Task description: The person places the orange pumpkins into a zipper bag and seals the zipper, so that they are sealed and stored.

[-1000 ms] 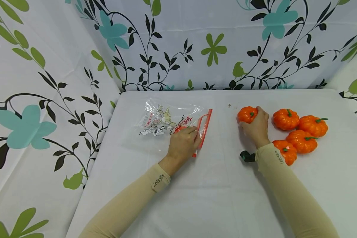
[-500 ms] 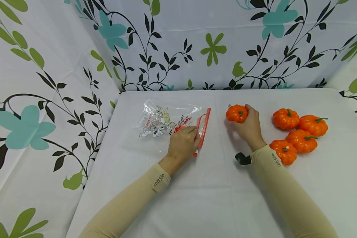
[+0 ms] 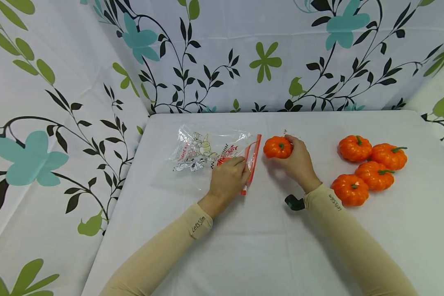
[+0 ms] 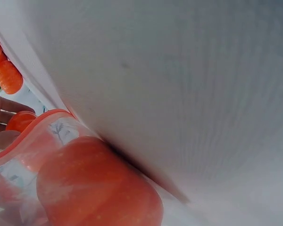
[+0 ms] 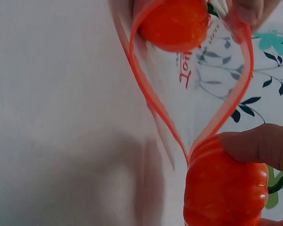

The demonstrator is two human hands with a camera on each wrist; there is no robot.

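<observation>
A clear plastic zip bag (image 3: pixel 186 142) with a red edge and printed cartoon figures lies on the left of the table. My left hand (image 3: pixel 227 181) pinches the bag near its red-edged mouth, which gapes open in the right wrist view. Inside it sits an orange toy pumpkin (image 5: pixel 177 26), mostly covered by that hand in the head view. My right hand (image 3: pixel 297 162) grips another small orange pumpkin (image 3: pixel 276 148) with a green stem, just right of the bag's mouth. From the right wrist, this pumpkin (image 5: pixel 226 188) overlaps the lower end of the red rim; whether they touch I cannot tell.
Several more orange pumpkins (image 3: pixel 375 176) stand grouped at the right of the white-covered table (image 3: pixel 244 255). A dark wrist camera (image 3: pixel 294 202) sticks out beside the right sleeve. A leaf-patterned curtain (image 3: pixel 222 53) hangs behind the table and on its left.
My right hand has carried its pumpkin leftward from beside the group to the bag's mouth. The left hand and bag have hardly moved.
</observation>
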